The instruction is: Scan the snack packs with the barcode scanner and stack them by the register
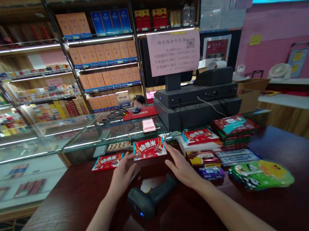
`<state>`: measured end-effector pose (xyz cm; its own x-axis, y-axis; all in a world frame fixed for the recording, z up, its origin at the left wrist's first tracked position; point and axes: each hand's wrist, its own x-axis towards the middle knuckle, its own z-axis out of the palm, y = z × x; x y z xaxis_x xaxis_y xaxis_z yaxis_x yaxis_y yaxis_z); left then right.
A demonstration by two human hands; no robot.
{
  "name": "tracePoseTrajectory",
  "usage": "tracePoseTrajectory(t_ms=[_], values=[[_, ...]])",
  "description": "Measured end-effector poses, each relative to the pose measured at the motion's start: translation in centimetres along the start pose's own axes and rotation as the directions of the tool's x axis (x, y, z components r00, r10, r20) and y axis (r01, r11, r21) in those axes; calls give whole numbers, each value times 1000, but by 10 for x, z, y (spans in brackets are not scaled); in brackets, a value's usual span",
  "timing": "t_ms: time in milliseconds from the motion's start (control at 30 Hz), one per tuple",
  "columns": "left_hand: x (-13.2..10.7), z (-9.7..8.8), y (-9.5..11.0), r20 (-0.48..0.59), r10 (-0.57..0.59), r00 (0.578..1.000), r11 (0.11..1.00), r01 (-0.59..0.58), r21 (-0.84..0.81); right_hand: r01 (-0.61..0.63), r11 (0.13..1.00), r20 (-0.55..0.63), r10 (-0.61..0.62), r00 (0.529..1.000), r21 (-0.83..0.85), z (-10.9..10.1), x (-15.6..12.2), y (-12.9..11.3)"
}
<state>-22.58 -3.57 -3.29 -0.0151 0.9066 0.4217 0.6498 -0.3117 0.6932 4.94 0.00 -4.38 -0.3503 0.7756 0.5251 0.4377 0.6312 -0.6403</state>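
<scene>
A red snack packet (149,148) with white lettering stands upright on the dark wooden counter (71,221), leaning against the glass case behind it. My left hand (123,175) has its fingers stretched out, tips touching the packet's left edge. My right hand (181,167) is open too, fingertips by the packet's lower right corner. Neither hand grips it. A dark barcode scanner (150,198) lies on the counter between my wrists, a small blue light on its head.
Another red packet (107,162) lies left of the held one. Stacks of snack packets (207,144) and a green bag (260,175) sit to the right. A cash register (196,100) with a paper sign stands behind. Glass display case (42,141) at left, shelves of boxes beyond.
</scene>
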Motion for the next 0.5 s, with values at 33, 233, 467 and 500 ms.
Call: tracePoseTrajectory(t_ms=[33, 233, 467, 500], values=[[-1, 1, -2, -13, 1, 1000, 1000, -1, -2, -3, 1000, 16, 3, 1000, 7, 0, 0, 0], [-6, 3, -10, -47, -1, 999, 1000, 2, 23, -13, 1000, 61, 12, 998, 18, 1, -1, -1], [-9, 2, -8, -42, -20, 999, 999, 22, 43, -9, 1000, 76, 7, 997, 20, 2, -2, 2], [-9, 2, -8, -42, -31, 999, 999, 33, 41, -4, 1000, 75, 3, 997, 18, 2, -2, 2]])
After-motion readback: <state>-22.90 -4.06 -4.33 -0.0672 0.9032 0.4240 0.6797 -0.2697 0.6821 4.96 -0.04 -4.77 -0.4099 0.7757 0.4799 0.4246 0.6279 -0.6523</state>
